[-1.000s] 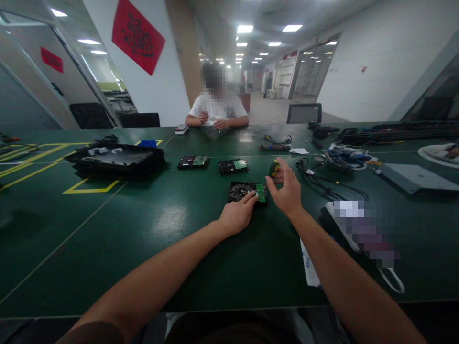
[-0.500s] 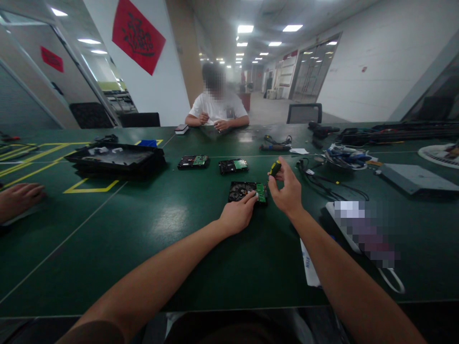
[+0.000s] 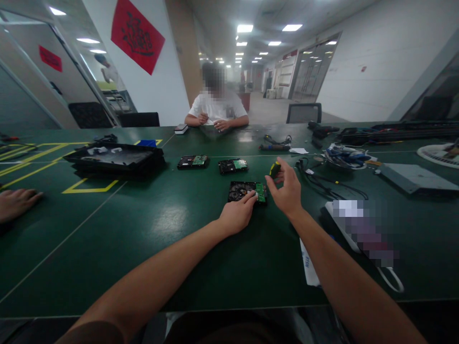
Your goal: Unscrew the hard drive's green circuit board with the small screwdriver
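Note:
A hard drive [image 3: 237, 189] lies on the green table with its circuit board side up. My left hand [image 3: 236, 215] rests on its near edge, fingers pressed onto the drive and holding it down. My right hand [image 3: 287, 188] is raised just to the right of the drive, its fingers curled round the yellow-green and black handle of a screwdriver [image 3: 274, 169]. The screwdriver's shaft and tip cannot be made out. Two more hard drives, one at centre [image 3: 233, 166] and one further left [image 3: 192, 161], lie beyond, circuit boards up.
A black tray [image 3: 114, 165] stands at left, near another person's hand [image 3: 17, 203]. Across the table sits a person in a white shirt [image 3: 218, 112]. On the right are black cables [image 3: 315, 179], a bundle of wires [image 3: 346, 155], a grey metal box [image 3: 418, 177] and a white power strip [image 3: 344, 229].
The thumb of my right hand has shifted slightly left around the screwdriver handle. My left hand stays on the hard drive. Another person has come into view in the far left background.

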`<state>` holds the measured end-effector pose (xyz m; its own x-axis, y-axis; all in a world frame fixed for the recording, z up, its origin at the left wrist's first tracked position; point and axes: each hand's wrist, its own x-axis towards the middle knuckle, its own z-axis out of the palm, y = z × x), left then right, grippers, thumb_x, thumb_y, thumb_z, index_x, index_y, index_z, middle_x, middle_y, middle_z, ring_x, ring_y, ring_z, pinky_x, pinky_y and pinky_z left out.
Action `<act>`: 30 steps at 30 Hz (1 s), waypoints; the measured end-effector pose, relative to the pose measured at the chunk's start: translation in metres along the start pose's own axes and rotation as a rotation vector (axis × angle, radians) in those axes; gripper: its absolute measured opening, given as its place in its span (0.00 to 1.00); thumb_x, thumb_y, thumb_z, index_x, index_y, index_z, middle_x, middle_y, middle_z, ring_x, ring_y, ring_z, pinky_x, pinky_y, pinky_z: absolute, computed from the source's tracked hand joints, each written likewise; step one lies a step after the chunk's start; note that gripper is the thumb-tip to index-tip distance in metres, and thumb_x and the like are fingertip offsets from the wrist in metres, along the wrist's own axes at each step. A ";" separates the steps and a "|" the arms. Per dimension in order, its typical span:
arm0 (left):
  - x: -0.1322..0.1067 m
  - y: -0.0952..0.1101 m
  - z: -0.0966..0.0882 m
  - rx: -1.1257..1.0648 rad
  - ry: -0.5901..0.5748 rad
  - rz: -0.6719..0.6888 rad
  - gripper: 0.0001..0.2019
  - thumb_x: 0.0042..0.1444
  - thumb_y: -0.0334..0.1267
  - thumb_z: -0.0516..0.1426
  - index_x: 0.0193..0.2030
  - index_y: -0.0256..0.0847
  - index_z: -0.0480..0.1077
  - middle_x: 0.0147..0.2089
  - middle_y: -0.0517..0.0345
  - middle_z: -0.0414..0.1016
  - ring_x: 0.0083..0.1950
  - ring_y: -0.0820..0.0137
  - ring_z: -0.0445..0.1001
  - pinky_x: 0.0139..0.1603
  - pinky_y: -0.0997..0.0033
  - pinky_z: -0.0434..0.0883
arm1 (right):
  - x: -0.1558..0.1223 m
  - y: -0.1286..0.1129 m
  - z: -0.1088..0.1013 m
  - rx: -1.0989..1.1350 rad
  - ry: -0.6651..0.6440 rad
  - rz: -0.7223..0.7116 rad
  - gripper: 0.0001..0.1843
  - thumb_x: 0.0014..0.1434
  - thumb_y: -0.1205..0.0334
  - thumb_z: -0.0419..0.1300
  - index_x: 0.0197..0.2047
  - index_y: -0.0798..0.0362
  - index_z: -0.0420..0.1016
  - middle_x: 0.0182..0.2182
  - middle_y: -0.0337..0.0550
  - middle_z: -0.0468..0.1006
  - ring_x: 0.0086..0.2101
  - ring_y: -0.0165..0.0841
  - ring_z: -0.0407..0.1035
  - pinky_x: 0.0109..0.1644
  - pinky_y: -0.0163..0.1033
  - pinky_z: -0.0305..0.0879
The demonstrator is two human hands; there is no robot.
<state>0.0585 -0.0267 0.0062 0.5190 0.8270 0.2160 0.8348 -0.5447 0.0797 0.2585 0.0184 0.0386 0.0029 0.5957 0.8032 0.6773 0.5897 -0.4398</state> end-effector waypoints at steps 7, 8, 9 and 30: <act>0.000 0.000 0.002 0.013 -0.006 -0.004 0.26 0.72 0.40 0.46 0.75 0.45 0.57 0.78 0.51 0.55 0.57 0.60 0.80 0.53 0.58 0.80 | 0.001 0.001 0.000 0.001 -0.011 0.003 0.36 0.66 0.59 0.59 0.75 0.48 0.55 0.55 0.53 0.76 0.40 0.41 0.77 0.51 0.55 0.79; 0.000 0.000 0.002 0.014 -0.002 -0.006 0.26 0.71 0.40 0.47 0.75 0.45 0.58 0.78 0.51 0.56 0.57 0.60 0.80 0.53 0.59 0.80 | 0.001 0.001 0.001 0.005 -0.008 0.007 0.36 0.66 0.58 0.60 0.75 0.48 0.56 0.55 0.54 0.76 0.39 0.41 0.77 0.50 0.54 0.80; 0.000 0.000 0.001 0.015 -0.001 -0.005 0.26 0.71 0.40 0.47 0.75 0.45 0.58 0.78 0.51 0.56 0.57 0.60 0.80 0.53 0.58 0.80 | 0.000 0.002 0.001 0.008 -0.004 0.011 0.36 0.65 0.57 0.61 0.74 0.48 0.57 0.55 0.54 0.76 0.38 0.40 0.77 0.48 0.53 0.80; 0.000 0.000 0.000 0.010 -0.011 -0.005 0.26 0.71 0.40 0.46 0.74 0.45 0.58 0.79 0.55 0.54 0.56 0.61 0.80 0.53 0.59 0.80 | 0.000 -0.001 0.001 0.030 -0.026 0.023 0.39 0.66 0.59 0.60 0.77 0.44 0.52 0.58 0.51 0.77 0.40 0.40 0.79 0.50 0.53 0.80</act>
<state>0.0580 -0.0269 0.0058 0.5168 0.8312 0.2051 0.8392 -0.5393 0.0707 0.2574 0.0188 0.0388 -0.0008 0.6231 0.7822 0.6549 0.5914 -0.4704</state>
